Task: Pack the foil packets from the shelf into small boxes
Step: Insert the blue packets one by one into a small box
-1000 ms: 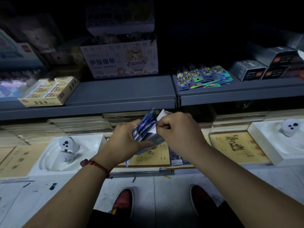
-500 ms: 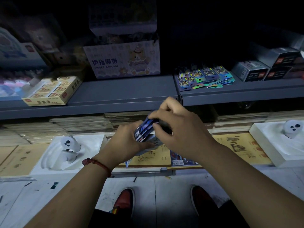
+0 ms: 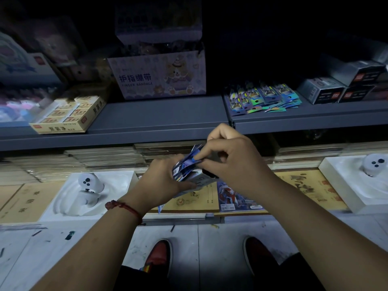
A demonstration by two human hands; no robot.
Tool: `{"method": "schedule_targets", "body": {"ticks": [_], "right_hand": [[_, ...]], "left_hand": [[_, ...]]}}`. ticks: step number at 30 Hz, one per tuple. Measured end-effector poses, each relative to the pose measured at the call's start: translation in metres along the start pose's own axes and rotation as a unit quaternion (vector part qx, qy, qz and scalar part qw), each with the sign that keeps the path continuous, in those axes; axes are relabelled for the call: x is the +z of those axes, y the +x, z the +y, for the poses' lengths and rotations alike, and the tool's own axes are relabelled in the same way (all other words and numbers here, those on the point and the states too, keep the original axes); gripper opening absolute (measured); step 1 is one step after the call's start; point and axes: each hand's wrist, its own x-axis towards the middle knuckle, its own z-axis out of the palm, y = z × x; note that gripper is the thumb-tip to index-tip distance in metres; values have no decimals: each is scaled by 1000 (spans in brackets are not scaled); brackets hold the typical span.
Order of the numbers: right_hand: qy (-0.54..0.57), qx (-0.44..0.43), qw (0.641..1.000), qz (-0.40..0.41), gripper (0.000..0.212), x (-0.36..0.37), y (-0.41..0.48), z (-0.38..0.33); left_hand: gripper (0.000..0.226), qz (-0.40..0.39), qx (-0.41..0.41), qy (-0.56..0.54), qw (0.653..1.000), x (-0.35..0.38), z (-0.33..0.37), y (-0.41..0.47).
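right hand's [image 3: 235, 164] new pinch on foil packets [image 3: 185, 164]; one box [image 3: 202, 181] in left hand [image 3: 163, 181]

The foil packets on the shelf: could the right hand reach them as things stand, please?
Probably yes: the foil packets lie on the open shelf above the right hand, nothing between. But its fingers pinch the bundle in the left hand.

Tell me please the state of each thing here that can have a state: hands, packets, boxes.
left hand, grips the held packets and small box.
right hand, pinches the held packets at their top.
held packets, bunched on edge above the small box.
small box, seemingly open, mostly hidden.
shelf packets, lying flat, fanned, overlapping.
bandage carton, top open.
yellow box, open, small packs showing.
grey boxes, closed, stacked.
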Motion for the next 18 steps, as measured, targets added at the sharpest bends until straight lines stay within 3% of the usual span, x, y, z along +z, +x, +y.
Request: {"method": "schedule_targets", "body": {"ticks": [3, 7, 10, 14, 18], "right_hand": [[44, 9, 999, 19, 6, -4, 2, 0], [78, 52, 982, 165, 9, -9, 5, -1], [106, 90, 967, 212, 11, -8, 6, -1], [208, 181, 945, 175, 26, -4, 4, -4], [143, 159, 974, 81, 39, 7, -1, -8]], "left_hand": [[36, -5, -18, -1, 1000, -1, -1, 0], [45, -5, -43, -24, 999, -4, -1, 0], [47, -1, -42, -19, 999, -4, 0, 0], [46, 4, -50, -22, 998, -3, 1, 0], [40, 10, -58, -39, 997, -1, 1, 2]]}}
